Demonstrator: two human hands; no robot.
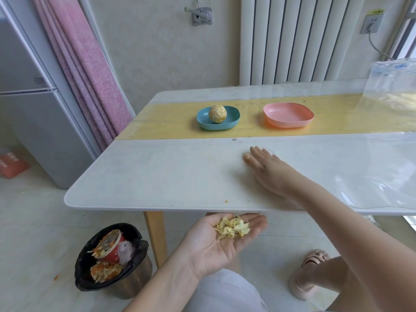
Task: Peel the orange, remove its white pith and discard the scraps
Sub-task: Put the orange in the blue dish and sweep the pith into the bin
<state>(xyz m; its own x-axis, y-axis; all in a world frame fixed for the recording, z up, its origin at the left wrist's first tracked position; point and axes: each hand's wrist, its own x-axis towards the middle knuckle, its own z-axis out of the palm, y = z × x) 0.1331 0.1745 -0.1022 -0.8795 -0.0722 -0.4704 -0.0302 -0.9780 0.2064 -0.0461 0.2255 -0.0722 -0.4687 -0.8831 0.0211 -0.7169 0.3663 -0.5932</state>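
The peeled orange [217, 114] sits in a blue dish [234, 119] on the yellow strip of the table. My left hand [216, 244] is cupped palm up just below the table's front edge, and a heap of pale pith scraps [233, 227] lies in it. My right hand [267, 170] lies flat on the white tabletop, fingers stretched out, with nothing in it. A bin [90, 282] lined with a black bag stands on the floor at the lower left, with orange peel and a red cup inside.
An empty pink dish [288, 114] stands right of the blue one. A clear plastic bag [391, 86] rests at the table's far right. The wooden table leg [156, 237] stands between bin and my left hand. A small orange speck [226, 201] lies near the table's edge.
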